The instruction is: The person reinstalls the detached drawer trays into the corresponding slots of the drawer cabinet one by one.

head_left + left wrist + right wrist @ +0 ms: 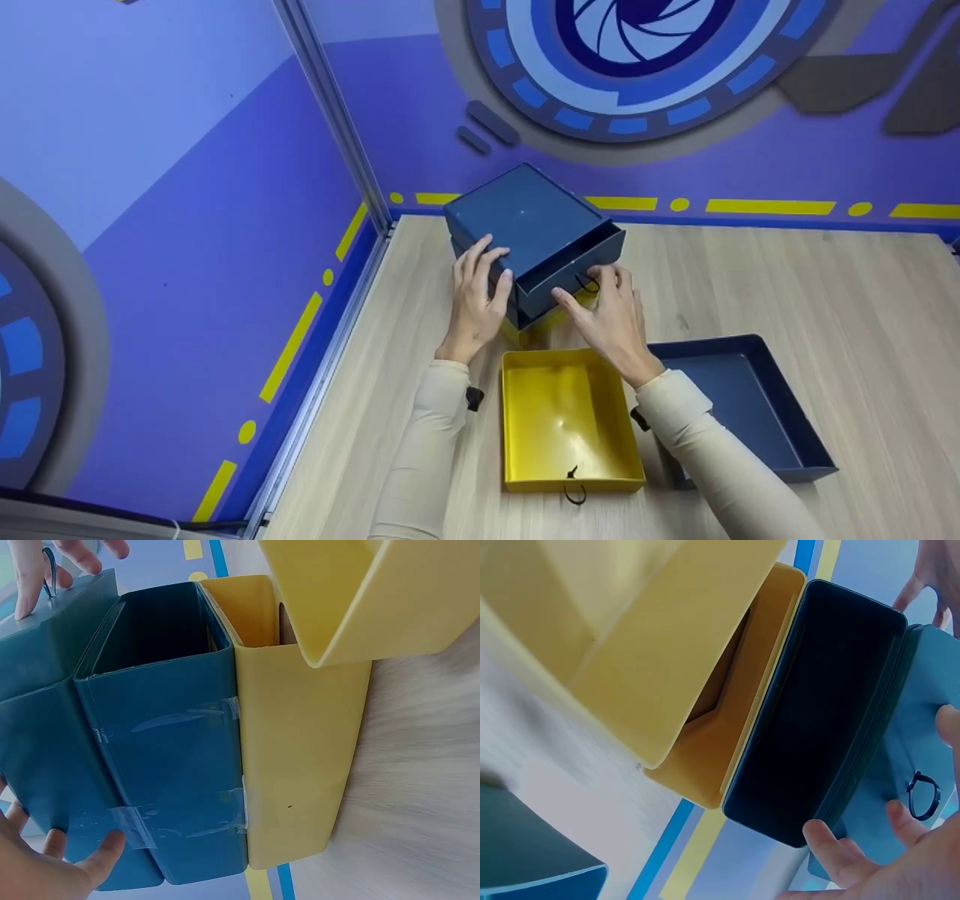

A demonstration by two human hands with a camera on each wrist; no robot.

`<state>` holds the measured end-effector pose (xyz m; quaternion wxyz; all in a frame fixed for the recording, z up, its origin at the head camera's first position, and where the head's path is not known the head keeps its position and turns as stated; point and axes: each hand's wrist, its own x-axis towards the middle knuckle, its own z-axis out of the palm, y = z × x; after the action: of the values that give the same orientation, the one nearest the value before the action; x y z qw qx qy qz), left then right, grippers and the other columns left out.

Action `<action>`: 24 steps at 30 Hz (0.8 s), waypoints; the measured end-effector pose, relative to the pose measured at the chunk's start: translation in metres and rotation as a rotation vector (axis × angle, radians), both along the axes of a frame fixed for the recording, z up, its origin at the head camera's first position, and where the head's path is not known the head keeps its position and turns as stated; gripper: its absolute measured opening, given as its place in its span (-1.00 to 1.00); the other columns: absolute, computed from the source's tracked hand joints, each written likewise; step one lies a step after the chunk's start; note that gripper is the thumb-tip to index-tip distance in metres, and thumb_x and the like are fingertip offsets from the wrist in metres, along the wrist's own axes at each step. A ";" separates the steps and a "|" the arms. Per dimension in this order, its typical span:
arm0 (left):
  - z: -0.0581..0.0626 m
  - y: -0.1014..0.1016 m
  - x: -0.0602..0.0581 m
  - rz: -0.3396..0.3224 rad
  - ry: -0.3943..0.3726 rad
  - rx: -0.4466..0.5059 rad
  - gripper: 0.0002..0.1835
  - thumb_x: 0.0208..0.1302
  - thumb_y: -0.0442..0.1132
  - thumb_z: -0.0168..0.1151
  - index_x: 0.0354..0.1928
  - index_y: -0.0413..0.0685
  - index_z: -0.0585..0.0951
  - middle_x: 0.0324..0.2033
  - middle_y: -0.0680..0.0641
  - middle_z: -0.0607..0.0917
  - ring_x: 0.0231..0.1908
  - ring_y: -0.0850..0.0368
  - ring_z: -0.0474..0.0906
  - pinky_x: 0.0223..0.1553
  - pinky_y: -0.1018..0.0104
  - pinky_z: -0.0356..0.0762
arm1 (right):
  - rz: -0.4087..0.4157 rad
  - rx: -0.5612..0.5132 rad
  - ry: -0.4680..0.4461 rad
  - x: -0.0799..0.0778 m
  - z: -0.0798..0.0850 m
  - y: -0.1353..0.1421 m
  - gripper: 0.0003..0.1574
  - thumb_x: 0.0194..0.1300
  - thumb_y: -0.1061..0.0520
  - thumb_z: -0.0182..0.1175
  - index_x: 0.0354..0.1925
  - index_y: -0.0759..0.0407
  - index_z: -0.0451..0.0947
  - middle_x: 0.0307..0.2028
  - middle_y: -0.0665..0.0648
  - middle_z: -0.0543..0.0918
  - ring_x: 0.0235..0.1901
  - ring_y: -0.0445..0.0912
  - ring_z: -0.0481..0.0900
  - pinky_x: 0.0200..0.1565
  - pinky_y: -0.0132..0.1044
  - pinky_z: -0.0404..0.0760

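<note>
A stack of drawer cases stands near the back wall, with a dark blue top case [523, 214], another dark blue case [161, 735] under it and a yellow case [300, 742] lowest. In the top case a dark blue drawer [574, 271] sticks out slightly, with a black loop [924, 795] on its front. My right hand [616, 322] touches this front with spread fingers, close round the loop. My left hand [474, 307] rests on the left side of the top case, fingers reaching over its upper face. The two lower cases have open fronts.
Before the stack, a yellow drawer [566, 420] lies on the wooden table [840, 300], a black loop at its near end. Partly under my right forearm is a dark blue drawer [750, 397]. Printed walls [390, 105] border the table behind and at left.
</note>
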<state>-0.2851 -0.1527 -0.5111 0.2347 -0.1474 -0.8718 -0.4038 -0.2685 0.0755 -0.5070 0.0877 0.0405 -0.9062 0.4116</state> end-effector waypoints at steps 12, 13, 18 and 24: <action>0.002 -0.002 0.001 -0.004 -0.030 -0.003 -0.59 0.67 0.00 0.00 0.41 0.15 0.51 0.62 -0.03 0.27 0.57 -0.13 0.14 0.57 -0.23 0.18 | 0.015 0.009 0.009 -0.006 0.000 -0.005 0.08 0.39 -0.54 0.23 0.46 0.19 0.32 0.56 0.38 0.20 0.31 0.33 0.40 0.43 0.32 0.36; 0.002 -0.002 0.001 -0.006 -0.034 0.000 -0.59 0.67 0.01 -0.01 0.41 0.15 0.51 0.62 -0.03 0.27 0.57 -0.13 0.13 0.57 -0.23 0.18 | 0.016 0.013 0.009 -0.006 0.000 -0.006 0.07 0.39 -0.53 0.23 0.46 0.19 0.32 0.56 0.38 0.20 0.32 0.34 0.40 0.43 0.33 0.36; 0.003 -0.002 0.001 -0.015 -0.046 0.008 -0.59 0.66 0.02 0.00 0.40 0.15 0.51 0.62 -0.03 0.26 0.57 -0.13 0.12 0.56 -0.25 0.19 | 0.019 0.015 0.010 -0.009 0.001 -0.008 0.07 0.39 -0.53 0.23 0.45 0.20 0.33 0.55 0.39 0.21 0.31 0.34 0.40 0.41 0.32 0.37; 0.001 -0.003 0.001 -0.014 -0.049 0.007 -0.59 0.66 0.03 0.01 0.40 0.16 0.51 0.62 -0.02 0.25 0.57 -0.12 0.12 0.56 -0.24 0.18 | 0.027 0.010 0.000 -0.010 0.001 -0.011 0.08 0.40 -0.54 0.21 0.46 0.20 0.32 0.56 0.39 0.19 0.32 0.33 0.40 0.41 0.33 0.35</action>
<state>-0.2841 -0.1559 -0.5099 0.2109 -0.1426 -0.8750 -0.4118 -0.2790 0.0645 -0.5060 0.0820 0.0530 -0.9076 0.4083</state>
